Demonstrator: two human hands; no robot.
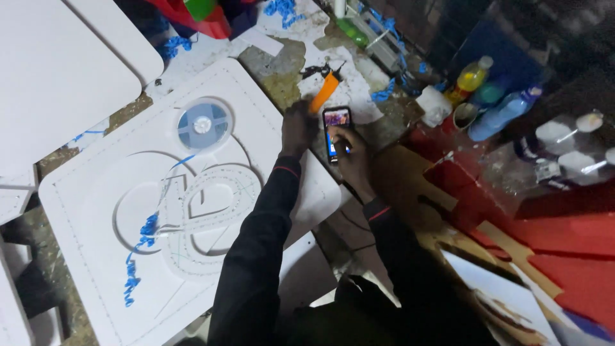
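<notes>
A: Phone [336, 133], small, dark, flat, screen lit. It sits in the right hand [351, 156], fingers wrapped round its lower half, thumb over the glass. It lies just past the right edge of the white panel [96, 211], over the stained bench top.

B: And the left hand [298, 125]?

A: Closed around the orange tool [325, 92], a slim, smooth plastic handle with a dark tip pointing away from the person. That hand is at the panel's upper right corner, just beside the phone. The two hands are close but not touching. Both sleeves are dark with a thin red band at the cuff.

B: Panel surface?

A: Matte white sheet, rounded corners, a dotted line running just inside its border. Curved looping shapes stand raised in the middle of it. A round clear reel [202, 125] with a pale blue core rests on the panel's upper part, well left of the left hand. Curly blue shavings [136, 256] trail down the panel's lower left.

B: Beyond the panel?

A: Right of it and past the phone: a yellow bottle [471, 78] and a blue bottle [503, 113], both glossy plastic. Red sheet material [564, 243] lies further right.
</notes>
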